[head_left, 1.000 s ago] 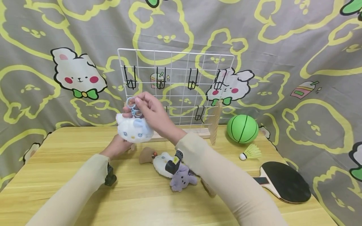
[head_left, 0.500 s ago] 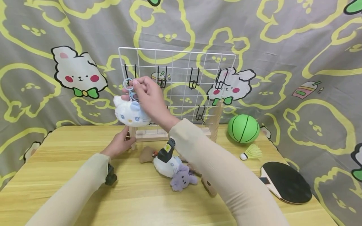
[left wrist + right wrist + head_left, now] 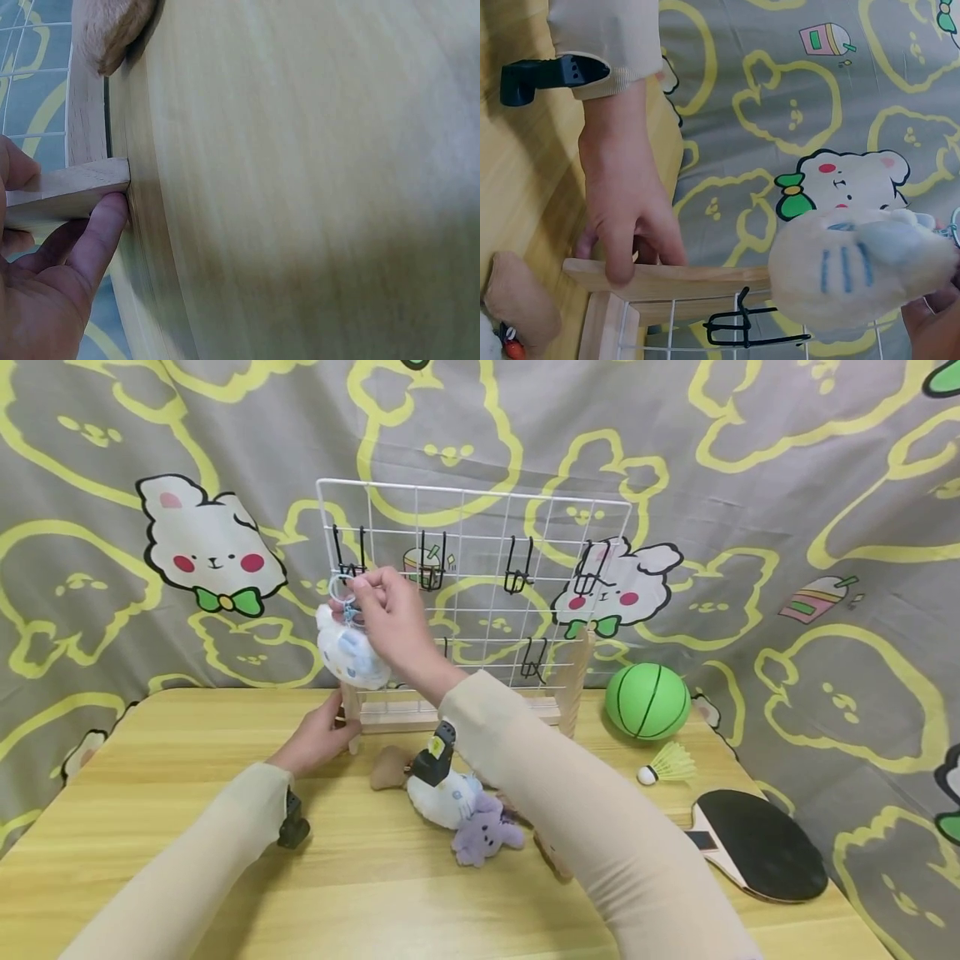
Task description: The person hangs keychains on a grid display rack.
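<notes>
Plush [image 3: 352, 658]: raised, turned since earlier. Ring [image 3: 332, 588]: edge pinched by right hand [image 3: 401, 622], seemingly keeping the rest clear. Stand [image 3: 90, 180]: gripped by left hand [image 3: 318, 739], apparently for steadiness.

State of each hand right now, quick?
Left hand: closed, gripping the wooden rack support.
Right hand: closed, pinching the light-blue ring of the white-and-blue plush.
</notes>
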`<state>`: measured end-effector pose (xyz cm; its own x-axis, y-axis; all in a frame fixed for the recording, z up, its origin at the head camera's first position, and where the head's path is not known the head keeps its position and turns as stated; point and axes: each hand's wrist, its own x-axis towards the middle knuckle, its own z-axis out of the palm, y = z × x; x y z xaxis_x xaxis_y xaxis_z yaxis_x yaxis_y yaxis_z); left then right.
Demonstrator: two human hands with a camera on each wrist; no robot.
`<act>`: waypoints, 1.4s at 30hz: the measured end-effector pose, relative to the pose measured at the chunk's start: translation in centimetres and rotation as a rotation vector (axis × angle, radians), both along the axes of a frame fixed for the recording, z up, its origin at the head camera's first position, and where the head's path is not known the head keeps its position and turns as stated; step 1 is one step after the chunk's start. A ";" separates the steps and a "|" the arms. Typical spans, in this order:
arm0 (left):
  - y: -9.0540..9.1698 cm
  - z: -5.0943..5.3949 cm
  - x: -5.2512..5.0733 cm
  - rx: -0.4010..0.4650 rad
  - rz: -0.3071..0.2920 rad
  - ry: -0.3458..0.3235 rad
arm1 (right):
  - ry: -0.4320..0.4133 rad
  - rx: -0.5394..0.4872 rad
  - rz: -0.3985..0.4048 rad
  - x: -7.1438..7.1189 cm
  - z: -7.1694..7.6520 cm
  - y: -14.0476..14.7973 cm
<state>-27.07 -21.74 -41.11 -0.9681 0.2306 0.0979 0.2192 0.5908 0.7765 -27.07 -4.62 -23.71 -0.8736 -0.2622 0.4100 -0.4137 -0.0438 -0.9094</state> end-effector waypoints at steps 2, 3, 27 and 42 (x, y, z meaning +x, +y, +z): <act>0.1 0.1 -0.1 0.002 0.000 0.008 | 0.002 0.018 -0.016 -0.3 -0.1 0.2; 0.2 0.1 -0.2 0.001 -0.002 0.013 | -0.001 0.022 -0.020 -0.4 -0.1 0.3; 0.0 0.0 -0.1 -0.008 0.011 0.015 | 0.080 0.336 -0.042 1.3 -3.8 6.6; 0.5 0.3 0.1 -0.005 0.011 -0.018 | 0.097 0.974 0.159 2.1 -14.1 15.4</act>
<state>-27.00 -21.23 -40.81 -0.9723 0.2199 0.0798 0.1988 0.5967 0.7775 -24.97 10.75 -37.79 -0.7734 -0.6336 0.0213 -0.5420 0.6434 -0.5405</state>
